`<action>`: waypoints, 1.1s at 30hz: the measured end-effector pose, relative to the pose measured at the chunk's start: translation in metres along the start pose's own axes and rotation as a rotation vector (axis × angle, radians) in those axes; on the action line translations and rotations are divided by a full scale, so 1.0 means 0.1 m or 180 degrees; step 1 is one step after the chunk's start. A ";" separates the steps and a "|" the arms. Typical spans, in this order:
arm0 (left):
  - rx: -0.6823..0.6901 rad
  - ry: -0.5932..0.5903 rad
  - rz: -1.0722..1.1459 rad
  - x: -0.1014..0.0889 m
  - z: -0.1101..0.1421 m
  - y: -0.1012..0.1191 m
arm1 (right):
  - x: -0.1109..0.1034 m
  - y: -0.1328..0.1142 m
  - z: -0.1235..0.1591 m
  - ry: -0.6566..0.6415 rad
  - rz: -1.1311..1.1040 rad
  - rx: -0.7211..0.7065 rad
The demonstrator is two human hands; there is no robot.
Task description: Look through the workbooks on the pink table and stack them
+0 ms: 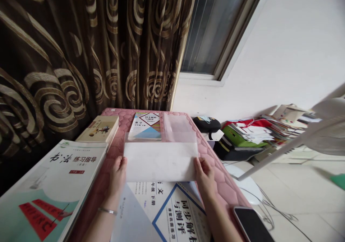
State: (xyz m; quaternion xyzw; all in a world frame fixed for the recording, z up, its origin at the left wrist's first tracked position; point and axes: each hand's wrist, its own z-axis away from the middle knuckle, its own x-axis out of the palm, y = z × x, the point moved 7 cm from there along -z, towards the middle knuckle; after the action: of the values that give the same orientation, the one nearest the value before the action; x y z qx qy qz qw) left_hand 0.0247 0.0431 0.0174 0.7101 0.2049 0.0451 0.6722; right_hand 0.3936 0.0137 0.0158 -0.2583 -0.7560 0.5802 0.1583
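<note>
A white sheet (161, 162) with a see-through plastic strip along its far edge is stretched between my hands; it looks like a book cover. My left hand (118, 172) pinches its left edge, and my right hand (205, 173) pinches the right one. Right below it lies a large workbook (172, 213) with a blue diamond outline, partly hidden by the sheet and my forearms. Beyond the sheet are a smaller maths workbook (145, 125) and a translucent plastic sheet (179, 127), lying side by side.
The table has a pink quilted cover (223, 184). A calligraphy book (61, 181) tops a stack on the left, with a thick beige book (98, 129) behind. A phone (252, 222) lies near the right edge. A white lamp (269, 157) stands to the right, beside piled books and papers (248, 132).
</note>
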 end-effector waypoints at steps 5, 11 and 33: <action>-0.0035 -0.0048 0.0219 0.00 -0.01 -0.03 | 0.00 0.03 -0.01 0.0019 0.0041 -0.0080; -0.0034 -0.0048 0.0273 -0.01 0.00 -0.03 | 0.01 -0.16 0.03 -0.0069 -0.0023 0.0007; -0.0054 0.0011 0.0330 -0.03 0.00 -0.01 | 0.02 -0.07 0.02 -0.0001 0.0040 -0.0086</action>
State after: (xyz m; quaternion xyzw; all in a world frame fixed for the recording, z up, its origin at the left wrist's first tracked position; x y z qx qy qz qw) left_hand 0.0214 0.0425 0.0167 0.7139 0.1686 0.0828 0.6746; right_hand 0.3897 0.0114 0.0213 -0.2650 -0.7622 0.5710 0.1511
